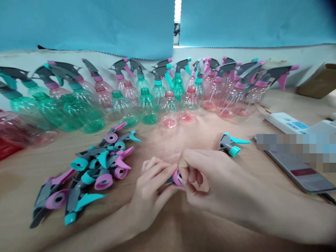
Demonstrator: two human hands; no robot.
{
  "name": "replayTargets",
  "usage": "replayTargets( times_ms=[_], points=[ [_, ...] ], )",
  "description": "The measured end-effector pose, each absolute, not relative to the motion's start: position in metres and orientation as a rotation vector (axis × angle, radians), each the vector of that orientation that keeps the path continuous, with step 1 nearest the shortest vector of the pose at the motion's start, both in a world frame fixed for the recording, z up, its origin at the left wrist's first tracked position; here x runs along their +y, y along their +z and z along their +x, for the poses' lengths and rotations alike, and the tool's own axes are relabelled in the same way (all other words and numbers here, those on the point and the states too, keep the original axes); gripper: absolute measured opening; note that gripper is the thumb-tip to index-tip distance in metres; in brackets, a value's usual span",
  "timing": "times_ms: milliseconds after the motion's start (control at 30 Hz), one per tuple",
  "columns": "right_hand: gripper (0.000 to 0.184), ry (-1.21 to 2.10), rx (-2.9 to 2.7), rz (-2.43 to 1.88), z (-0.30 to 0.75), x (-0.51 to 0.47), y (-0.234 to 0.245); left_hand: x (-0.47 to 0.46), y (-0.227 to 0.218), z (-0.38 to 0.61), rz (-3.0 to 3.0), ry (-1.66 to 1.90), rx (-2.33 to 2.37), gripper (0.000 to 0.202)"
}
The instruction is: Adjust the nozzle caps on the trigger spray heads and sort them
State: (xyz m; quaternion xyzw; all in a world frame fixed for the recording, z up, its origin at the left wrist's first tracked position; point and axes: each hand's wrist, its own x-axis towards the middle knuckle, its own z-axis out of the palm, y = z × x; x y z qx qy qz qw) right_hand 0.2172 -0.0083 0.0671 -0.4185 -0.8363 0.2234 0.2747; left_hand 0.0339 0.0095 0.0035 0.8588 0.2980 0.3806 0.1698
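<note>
My left hand (151, 187) is closed around a spray trigger head, its pink collar (177, 177) turned to the right. Thumb and fingertips of my right hand (201, 175) are pinched together at the open end of that collar; whatever they hold is too small and covered to make out. Most of the sprayer's grey body is hidden by my left fingers. To the left lies a pile of loose trigger heads (104, 182) in grey with pink or teal collars. A single teal and grey trigger head (229, 144) rests beyond my right hand.
Clear pink bottles (169, 110) and green bottles (147, 106) stand along the back, many topped with trigger heads. A phone (296, 168) and a white power strip (286, 122) lie at the right. A brown container (317, 82) sits far right, a red bag (9, 147) far left.
</note>
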Motion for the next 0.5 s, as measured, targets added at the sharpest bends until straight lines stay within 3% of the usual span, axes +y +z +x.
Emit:
replayTargets(
  times_ms=[233,400,500],
  points=[
    [0.02,0.369,-2.263,-1.18,0.212,-0.011,0.063,0.009,-0.001,0.035,2.445,1.121,0.858,0.017],
    [0.012,-0.006,-2.244,-1.211,0.207,-0.016,0.059,0.006,-0.003,0.033,2.478,1.139,0.864,0.021],
    [0.016,-0.203,-2.231,-1.212,0.202,-0.023,0.058,0.005,-0.003,0.034,2.503,1.128,0.855,0.029]
  ],
)
